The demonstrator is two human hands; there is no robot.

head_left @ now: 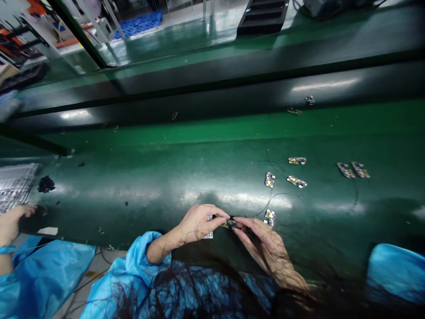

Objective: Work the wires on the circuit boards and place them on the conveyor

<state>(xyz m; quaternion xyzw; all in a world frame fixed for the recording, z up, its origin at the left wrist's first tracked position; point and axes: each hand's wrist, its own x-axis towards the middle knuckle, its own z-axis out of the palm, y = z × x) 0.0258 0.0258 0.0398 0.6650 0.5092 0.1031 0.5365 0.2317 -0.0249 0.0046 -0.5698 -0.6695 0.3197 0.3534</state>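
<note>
While my left hand [198,223] and my right hand [262,241] met close to the near edge of the green tabletop [166,177], both were pinched shut, fingertips only, on one small circuit board [230,222] held between them just above the surface. A white perforated piece [209,226] showed under my left fingers; whether I gripped it too I could not tell. Judging by what lay about, the work was partly along: one board [269,217] sat just beside my right hand, three more boards [292,173] lay farther toward the middle, and a pair of boards [353,169] rested well apart toward the right edge. At the left edge, another person's hand [13,219] reached beside a tray [15,186].
</note>
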